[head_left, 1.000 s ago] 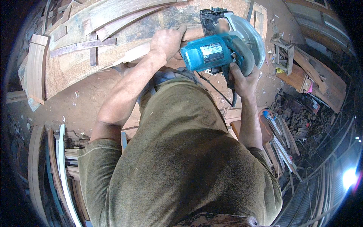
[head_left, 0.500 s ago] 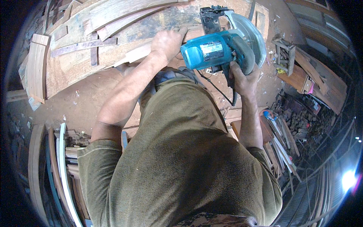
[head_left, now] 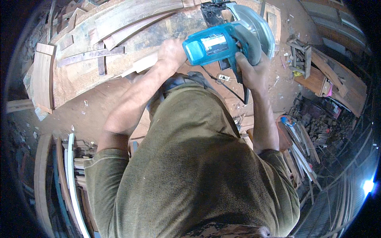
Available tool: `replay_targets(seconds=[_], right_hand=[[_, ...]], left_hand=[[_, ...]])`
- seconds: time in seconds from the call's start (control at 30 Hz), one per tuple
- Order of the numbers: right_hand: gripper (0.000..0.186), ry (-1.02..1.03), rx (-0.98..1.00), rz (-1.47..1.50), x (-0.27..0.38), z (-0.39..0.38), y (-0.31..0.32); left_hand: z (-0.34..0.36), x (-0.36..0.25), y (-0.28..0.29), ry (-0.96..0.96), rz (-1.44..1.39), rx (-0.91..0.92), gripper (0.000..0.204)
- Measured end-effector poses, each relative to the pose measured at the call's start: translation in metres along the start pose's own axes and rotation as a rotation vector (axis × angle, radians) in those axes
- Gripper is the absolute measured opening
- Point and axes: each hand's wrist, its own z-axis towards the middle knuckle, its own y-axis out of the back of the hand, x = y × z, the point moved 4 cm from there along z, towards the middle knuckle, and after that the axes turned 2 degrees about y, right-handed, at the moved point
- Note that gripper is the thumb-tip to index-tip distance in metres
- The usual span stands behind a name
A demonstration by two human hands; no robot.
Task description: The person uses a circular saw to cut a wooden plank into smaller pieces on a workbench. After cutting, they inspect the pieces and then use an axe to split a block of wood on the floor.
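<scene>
My right hand (head_left: pixel 254 69) grips the rear handle of a teal circular saw (head_left: pixel 208 45) with a silver guard and black base, its cord hanging down behind it. The saw rests over the far right part of a wooden workbench (head_left: pixel 63 91). Just left of the motor, my left hand (head_left: pixel 171 51) has its fingers curled on a board along the bench's near edge, partly hidden by hand and saw. A pale wood strip (head_left: pixel 145 62) lies beside that wrist. Loose planks (head_left: pixel 139 23) and two crossed dark slats (head_left: pixel 89 55) lie on the bench to the left.
An upright board (head_left: pixel 43 77) sits at the bench's left end. A small wooden frame (head_left: pixel 299 59) and stacked panels (head_left: pixel 341 91) lie right of the bench. Long timber pieces (head_left: pixel 71 174) are stacked at lower left, more offcuts (head_left: pixel 301 150) at lower right.
The saw, with my right hand on it, has moved away from me and slightly left. My left hand stays beside it, a little lower in view relative to the saw.
</scene>
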Motion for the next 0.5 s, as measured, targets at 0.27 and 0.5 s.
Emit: replay_targets(seconds=[0.27,0.5], right_hand=[[0.043,0.033,0.071,0.071,0.006,0.036,-0.011],[0.048,0.064,0.092,0.125,-0.008,0.017,-0.002]], left_hand=[[0.005,0.013,-0.028,0.067,-0.174,-0.122,0.016],[-0.002,0.004,0.003,0.029,-0.090,-0.168,0.019]])
